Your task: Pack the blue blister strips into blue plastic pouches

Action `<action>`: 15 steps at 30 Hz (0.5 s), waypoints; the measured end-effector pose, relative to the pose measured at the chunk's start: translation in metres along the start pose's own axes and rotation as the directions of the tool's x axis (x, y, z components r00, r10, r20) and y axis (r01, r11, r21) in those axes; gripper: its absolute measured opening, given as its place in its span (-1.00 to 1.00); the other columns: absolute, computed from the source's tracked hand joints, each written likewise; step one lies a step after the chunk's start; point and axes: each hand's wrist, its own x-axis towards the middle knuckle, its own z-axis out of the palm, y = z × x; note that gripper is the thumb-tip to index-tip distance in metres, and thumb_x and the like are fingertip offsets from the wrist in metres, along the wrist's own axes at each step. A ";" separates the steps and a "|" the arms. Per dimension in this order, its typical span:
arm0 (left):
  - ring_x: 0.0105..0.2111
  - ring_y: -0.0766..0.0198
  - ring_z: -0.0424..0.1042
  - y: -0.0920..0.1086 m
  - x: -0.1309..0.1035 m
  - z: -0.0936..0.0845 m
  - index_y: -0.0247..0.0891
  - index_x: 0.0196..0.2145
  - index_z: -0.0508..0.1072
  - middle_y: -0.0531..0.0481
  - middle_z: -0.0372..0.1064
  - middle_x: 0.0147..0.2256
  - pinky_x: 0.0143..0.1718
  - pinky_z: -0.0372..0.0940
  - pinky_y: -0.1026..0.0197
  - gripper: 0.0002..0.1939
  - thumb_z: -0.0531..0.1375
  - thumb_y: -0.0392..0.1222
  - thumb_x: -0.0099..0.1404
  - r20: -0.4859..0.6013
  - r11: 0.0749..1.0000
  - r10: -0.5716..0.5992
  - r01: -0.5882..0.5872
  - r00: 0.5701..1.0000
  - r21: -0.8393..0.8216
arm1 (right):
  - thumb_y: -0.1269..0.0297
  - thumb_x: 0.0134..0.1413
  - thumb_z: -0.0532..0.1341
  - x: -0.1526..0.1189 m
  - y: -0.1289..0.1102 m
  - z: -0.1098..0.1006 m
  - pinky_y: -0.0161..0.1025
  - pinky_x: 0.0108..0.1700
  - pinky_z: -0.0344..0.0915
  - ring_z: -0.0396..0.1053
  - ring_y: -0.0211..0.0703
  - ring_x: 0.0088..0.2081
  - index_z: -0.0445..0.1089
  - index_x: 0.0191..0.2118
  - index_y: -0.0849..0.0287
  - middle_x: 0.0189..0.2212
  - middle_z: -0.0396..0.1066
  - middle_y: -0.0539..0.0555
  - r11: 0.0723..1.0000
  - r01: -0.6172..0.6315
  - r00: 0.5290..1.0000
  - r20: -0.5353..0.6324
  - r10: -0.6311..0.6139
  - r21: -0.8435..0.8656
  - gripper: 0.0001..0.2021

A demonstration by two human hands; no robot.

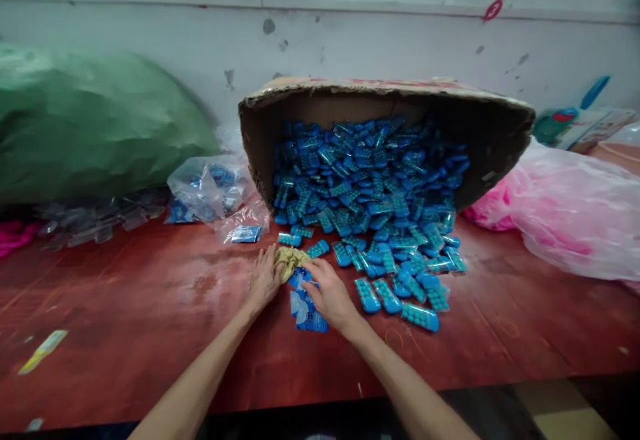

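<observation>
A crumpled yellowish cloth lies on the table between my two hands. My left hand rests against its left side, fingers stretched forward and thumb touching the cloth. From the right, my right hand reaches the cloth's edge with the fingertips; thumb and index finger are apart. Partly under that hand, several blue printed cards lie loosely overlapped. Just beyond the cloth are small clear packets with blue contents. More such packets are scattered to the right of my right hand.
A cardboard box lies on its side, packets spilling from its mouth onto the red table. Left stand a big green sack and a clear bag with blue cards. A pink-and-white plastic bag sits right. A wall closes off the back.
</observation>
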 end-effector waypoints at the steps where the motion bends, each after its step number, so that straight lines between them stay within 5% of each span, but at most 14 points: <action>1: 0.15 0.02 0.00 -0.003 0.001 -0.001 -0.38 0.13 0.06 -0.27 0.12 0.11 0.06 0.05 -0.10 -0.45 -0.07 -0.10 0.23 0.008 1.000 0.016 -0.016 1.000 0.000 | 0.35 0.05 0.13 0.016 0.000 0.006 -0.16 -0.04 0.20 0.20 -0.08 -0.03 0.18 0.04 0.13 -0.03 0.22 0.16 0.991 0.009 0.999 0.039 -0.004 -0.134 -0.61; 3: 0.14 0.04 0.03 -0.008 0.002 -0.001 -0.37 0.08 0.15 -0.27 0.14 0.10 0.06 0.05 -0.08 -0.50 -0.07 -0.10 0.22 0.028 0.999 0.045 -0.045 0.999 0.002 | 0.36 -0.02 0.19 0.046 0.001 0.018 -0.10 -0.12 0.23 0.24 -0.02 -0.09 0.26 -0.03 0.18 -0.10 0.29 0.19 0.959 0.015 0.995 0.099 0.014 -0.284 -0.63; 6: 0.15 0.05 0.01 -0.010 0.002 0.000 -0.34 0.01 0.24 -0.25 0.18 0.08 0.08 0.01 -0.11 -0.56 -0.10 -0.12 0.24 0.041 0.998 0.063 -0.064 0.997 0.011 | 0.37 0.05 0.11 0.075 0.007 0.033 -0.24 -0.19 0.23 0.29 -0.10 -0.16 0.40 -0.25 0.24 -0.26 0.38 0.11 0.956 0.050 0.988 0.153 -0.005 -0.288 -0.84; 8: 0.15 0.02 -0.02 -0.009 0.002 0.002 -0.36 -0.01 0.26 -0.28 0.16 0.08 0.08 -0.02 -0.15 -0.57 -0.13 -0.13 0.25 0.034 0.998 0.056 -0.057 0.998 0.013 | 0.39 0.12 0.02 0.083 0.010 0.035 -0.33 -0.22 0.20 0.32 -0.20 -0.21 0.43 -0.32 0.28 -0.32 0.40 0.05 0.957 0.069 0.983 0.182 -0.018 -0.280 -0.77; 11: 0.14 0.00 0.01 -0.005 0.002 0.002 -0.35 -0.02 0.27 -0.29 0.17 0.07 0.07 -0.03 -0.18 -0.58 -0.11 -0.12 0.25 0.016 0.999 0.043 -0.043 0.999 -0.003 | 0.39 0.13 0.03 0.075 0.010 0.023 -0.37 -0.24 0.19 0.33 -0.25 -0.27 0.43 -0.30 0.23 -0.34 0.42 0.01 0.955 0.091 0.980 0.198 -0.035 -0.281 -0.78; 15: 0.12 0.05 0.06 -0.001 -0.006 -0.004 -0.27 0.01 0.23 -0.22 0.20 0.05 0.07 -0.01 -0.14 -0.59 -0.08 -0.12 0.23 -0.036 0.998 0.038 -0.040 0.999 -0.057 | 0.30 0.12 0.08 0.022 0.008 -0.001 -0.24 -0.17 0.17 0.26 -0.14 -0.17 0.35 -0.15 0.08 -0.17 0.37 0.05 0.947 0.085 0.989 0.144 -0.041 -0.310 -0.80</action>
